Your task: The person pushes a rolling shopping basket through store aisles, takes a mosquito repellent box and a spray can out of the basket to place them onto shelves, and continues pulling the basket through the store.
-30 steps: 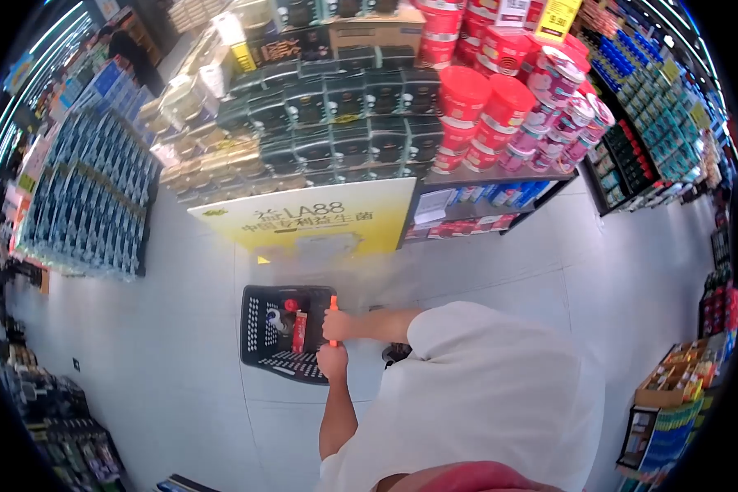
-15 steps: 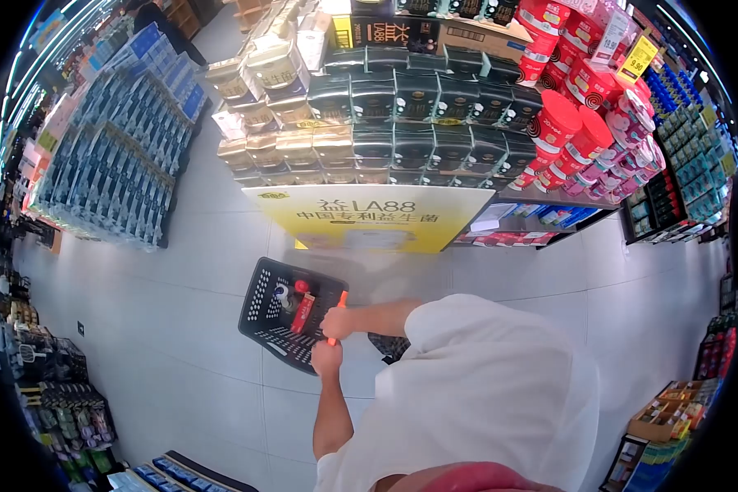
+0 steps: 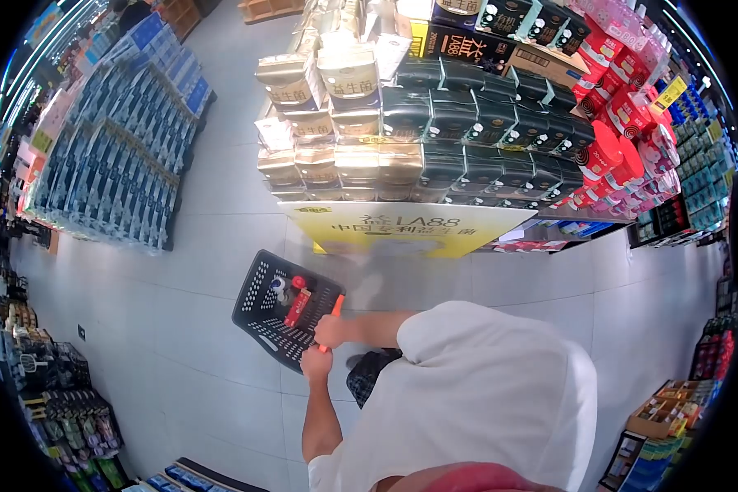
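Observation:
Ahead of me on the floor is a dark, perforated shopping basket [image 3: 262, 289] with an orange handle [image 3: 338, 305]. My right hand [image 3: 330, 330] is closed round the handle, above my left hand [image 3: 316, 362] in the view. The left hand is closed at the handle's lower end. Inside the basket lie a red box [image 3: 298, 307], a round red item [image 3: 298, 282] and a white-and-blue item [image 3: 279, 284]. A patterned dark trouser leg [image 3: 369, 379] shows beside my arms.
Stacked gold boxes [image 3: 357, 164] and dark green boxes [image 3: 484, 168] rise behind a yellow-white sign [image 3: 410, 225]. Red tubs [image 3: 600, 156] stand to their right. A blue-grey stack [image 3: 111, 176] is at left; beyond it, a person in dark clothing [image 3: 131, 15]. Shelves line both sides.
The box display and sign have shifted right in view. The basket has turned and sits slightly farther left, with both hands still on its handle. More of the trouser leg shows.

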A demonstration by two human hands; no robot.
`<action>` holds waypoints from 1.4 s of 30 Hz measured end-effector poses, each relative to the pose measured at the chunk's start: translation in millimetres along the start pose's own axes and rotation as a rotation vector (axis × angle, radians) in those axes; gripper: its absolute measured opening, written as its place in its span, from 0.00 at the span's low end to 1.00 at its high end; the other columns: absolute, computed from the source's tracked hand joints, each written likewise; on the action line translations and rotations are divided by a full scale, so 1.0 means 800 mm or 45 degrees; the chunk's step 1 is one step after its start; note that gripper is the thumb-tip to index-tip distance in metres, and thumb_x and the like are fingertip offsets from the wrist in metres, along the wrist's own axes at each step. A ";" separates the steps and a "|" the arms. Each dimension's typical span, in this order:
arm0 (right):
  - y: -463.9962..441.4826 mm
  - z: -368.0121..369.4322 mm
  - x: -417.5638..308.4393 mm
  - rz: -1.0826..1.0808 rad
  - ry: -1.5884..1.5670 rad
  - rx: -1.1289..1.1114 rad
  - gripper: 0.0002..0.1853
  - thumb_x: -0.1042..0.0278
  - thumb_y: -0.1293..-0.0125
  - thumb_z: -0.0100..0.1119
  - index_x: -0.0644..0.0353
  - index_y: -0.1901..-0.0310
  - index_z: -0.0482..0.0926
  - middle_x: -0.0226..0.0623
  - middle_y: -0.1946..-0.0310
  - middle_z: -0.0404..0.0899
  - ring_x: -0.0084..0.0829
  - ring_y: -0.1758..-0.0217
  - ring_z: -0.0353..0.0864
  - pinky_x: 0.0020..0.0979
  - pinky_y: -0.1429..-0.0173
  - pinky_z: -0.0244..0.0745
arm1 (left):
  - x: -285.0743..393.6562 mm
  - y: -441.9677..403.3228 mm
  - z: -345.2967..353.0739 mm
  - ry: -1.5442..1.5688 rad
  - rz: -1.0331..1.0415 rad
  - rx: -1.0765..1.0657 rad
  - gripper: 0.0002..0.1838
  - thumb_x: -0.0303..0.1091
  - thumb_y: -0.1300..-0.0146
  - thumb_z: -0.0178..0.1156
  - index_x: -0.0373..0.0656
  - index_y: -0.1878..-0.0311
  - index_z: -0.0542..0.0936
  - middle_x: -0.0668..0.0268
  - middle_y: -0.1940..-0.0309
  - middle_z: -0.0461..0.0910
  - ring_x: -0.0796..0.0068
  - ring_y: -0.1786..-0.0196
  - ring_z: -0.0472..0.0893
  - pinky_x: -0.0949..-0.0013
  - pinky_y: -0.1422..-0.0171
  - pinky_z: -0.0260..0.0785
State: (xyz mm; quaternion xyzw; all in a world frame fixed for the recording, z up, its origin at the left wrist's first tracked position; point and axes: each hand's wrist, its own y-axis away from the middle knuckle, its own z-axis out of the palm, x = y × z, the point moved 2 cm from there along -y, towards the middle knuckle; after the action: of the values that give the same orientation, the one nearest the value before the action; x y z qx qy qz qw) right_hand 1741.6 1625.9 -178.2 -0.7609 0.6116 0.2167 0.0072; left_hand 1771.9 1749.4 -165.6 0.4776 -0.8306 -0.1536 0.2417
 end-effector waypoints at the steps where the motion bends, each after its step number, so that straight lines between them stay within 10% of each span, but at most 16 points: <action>1: -0.009 -0.005 0.002 0.020 -0.004 -0.007 0.06 0.63 0.49 0.61 0.53 0.72 0.86 0.37 0.71 0.85 0.39 0.63 0.86 0.39 0.60 0.78 | -0.008 -0.010 -0.004 -0.016 0.026 0.001 0.15 0.44 0.44 0.60 0.43 0.63 0.86 0.51 0.66 0.84 0.46 0.59 0.83 0.50 0.52 0.76; 42: -0.434 -0.189 0.122 0.625 -0.245 -0.220 0.09 0.63 0.43 0.60 0.55 0.65 0.86 0.38 0.65 0.86 0.39 0.60 0.85 0.38 0.55 0.79 | -0.171 -0.444 -0.292 -0.335 0.552 -0.236 0.16 0.44 0.43 0.60 0.43 0.59 0.84 0.53 0.62 0.83 0.52 0.57 0.84 0.55 0.51 0.76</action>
State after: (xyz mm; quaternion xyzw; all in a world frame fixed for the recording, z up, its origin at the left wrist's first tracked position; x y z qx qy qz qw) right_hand 2130.1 1581.1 -162.3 -0.5637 0.7534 0.3345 -0.0525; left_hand 2213.9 1686.2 -177.8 0.2404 -0.9201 -0.2345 0.2017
